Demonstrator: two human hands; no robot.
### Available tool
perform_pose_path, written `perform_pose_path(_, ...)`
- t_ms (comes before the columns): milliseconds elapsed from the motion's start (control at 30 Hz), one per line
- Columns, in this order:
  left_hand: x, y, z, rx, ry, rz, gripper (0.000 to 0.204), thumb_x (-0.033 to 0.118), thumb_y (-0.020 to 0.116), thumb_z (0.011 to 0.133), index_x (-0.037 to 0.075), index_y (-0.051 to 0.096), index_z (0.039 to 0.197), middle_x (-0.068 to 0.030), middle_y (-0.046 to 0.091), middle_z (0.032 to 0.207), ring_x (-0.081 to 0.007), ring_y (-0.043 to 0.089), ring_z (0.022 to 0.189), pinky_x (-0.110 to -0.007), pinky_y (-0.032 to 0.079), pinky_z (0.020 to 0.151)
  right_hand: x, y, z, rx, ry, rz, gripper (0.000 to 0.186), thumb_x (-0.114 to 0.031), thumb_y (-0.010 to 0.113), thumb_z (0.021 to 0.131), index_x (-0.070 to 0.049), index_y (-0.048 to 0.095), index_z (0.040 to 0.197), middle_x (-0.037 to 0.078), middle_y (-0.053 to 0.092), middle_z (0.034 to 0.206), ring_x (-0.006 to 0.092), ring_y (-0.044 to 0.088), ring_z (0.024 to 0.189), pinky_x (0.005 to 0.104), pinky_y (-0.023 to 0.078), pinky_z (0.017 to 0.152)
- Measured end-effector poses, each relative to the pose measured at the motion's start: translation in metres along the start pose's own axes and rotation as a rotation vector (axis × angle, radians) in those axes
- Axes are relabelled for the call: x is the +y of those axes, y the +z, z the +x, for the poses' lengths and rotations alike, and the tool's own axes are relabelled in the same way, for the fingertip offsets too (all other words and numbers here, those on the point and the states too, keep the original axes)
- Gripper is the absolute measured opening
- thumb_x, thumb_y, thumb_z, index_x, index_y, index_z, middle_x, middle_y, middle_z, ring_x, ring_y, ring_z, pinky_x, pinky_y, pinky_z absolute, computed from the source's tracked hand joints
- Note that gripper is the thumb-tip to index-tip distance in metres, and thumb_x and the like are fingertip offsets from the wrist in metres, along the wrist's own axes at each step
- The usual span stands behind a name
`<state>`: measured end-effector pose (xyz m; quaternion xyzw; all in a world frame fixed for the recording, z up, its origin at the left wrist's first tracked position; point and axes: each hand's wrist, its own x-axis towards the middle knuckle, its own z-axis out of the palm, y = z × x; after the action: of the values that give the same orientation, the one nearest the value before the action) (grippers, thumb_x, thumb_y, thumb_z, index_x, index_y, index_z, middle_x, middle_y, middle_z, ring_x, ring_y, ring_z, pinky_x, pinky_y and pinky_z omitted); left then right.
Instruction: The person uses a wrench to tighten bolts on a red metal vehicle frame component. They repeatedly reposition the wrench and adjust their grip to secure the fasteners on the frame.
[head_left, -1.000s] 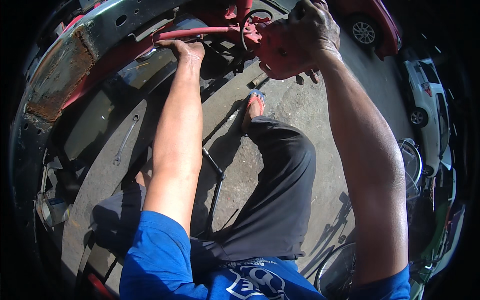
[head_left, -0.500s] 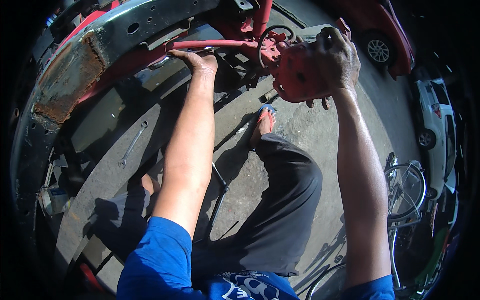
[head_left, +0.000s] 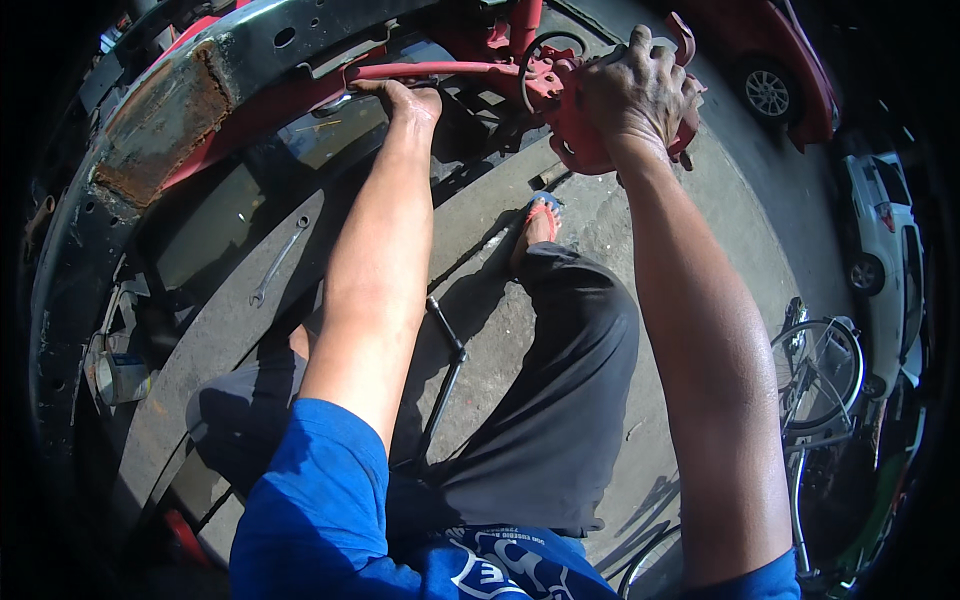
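Observation:
My right hand (head_left: 645, 95) grips the outer face of a red wheel hub assembly (head_left: 575, 135), its fingers bent over the top and knuckles toward me. Metal studs show at the hub's lower right edge, and a red bracket (head_left: 684, 40) sticks up beyond my fingers. A dark hose (head_left: 527, 75) loops beside the joint. My left hand (head_left: 408, 103) is closed against the underside of a long red suspension arm (head_left: 430, 69), which runs left from the hub. The thumb lies along the arm; the other fingers are mostly hidden.
A black frame rail (head_left: 270, 50) with a rusty patch (head_left: 165, 120) curves along the left. A combination wrench (head_left: 280, 260) and a long-handled wrench (head_left: 447, 375) lie on the ground. A can (head_left: 122, 378) stands at left. A bicycle (head_left: 820, 375), red car (head_left: 770, 80) and white car (head_left: 880, 230) are at right.
The hub assembly has turned, and my right hand has shifted left and up over its face, with the back of the hand now showing more. My left hand stays at the suspension arm.

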<state>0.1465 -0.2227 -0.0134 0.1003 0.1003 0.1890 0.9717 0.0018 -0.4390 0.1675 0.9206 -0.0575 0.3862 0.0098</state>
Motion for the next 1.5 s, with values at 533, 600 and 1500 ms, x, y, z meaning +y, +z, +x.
perform_pose_path(533,0.018,0.000,-0.028,0.132,-0.265,0.037,0.071,0.080,0.029,0.096,0.015,0.035,0.065,-0.0006,0.036,0.058,-0.0204,0.039,0.064,-0.040,0.042,0.082,-0.004,-0.009,0.006,-0.073,0.010,-0.026,0.067,-0.041,0.064,0.082,-0.003,0.054,0.137,0.027,0.059,0.130,0.0444,0.055,0.125,0.0518,0.037,0.109)
perform_pose_path(600,0.021,0.002,-0.041,0.132,-0.274,0.052,0.063,0.065,0.032,0.104,0.015,0.036,0.066,-0.0006,0.036,0.058,-0.0201,0.039,0.064,-0.042,0.043,0.085,-0.004,-0.010,0.008,-0.090,0.024,-0.045,0.072,-0.046,0.068,0.081,-0.004,0.053,0.138,0.027,0.059,0.130,0.0442,0.055,0.126,0.0521,0.036,0.110)
perform_pose_path(1500,0.054,-0.012,-0.087,-0.144,-0.431,0.002,0.071,0.068,0.041,0.101,0.013,0.039,0.056,0.0018,0.034,0.050,-0.0150,0.038,0.049,-0.035,0.043,0.061,0.007,0.001,0.002,0.056,-0.002,0.075,0.074,-0.048,0.073,0.081,-0.007,0.055,0.140,0.023,0.064,0.124,0.0365,0.061,0.120,0.0513,0.037,0.107)
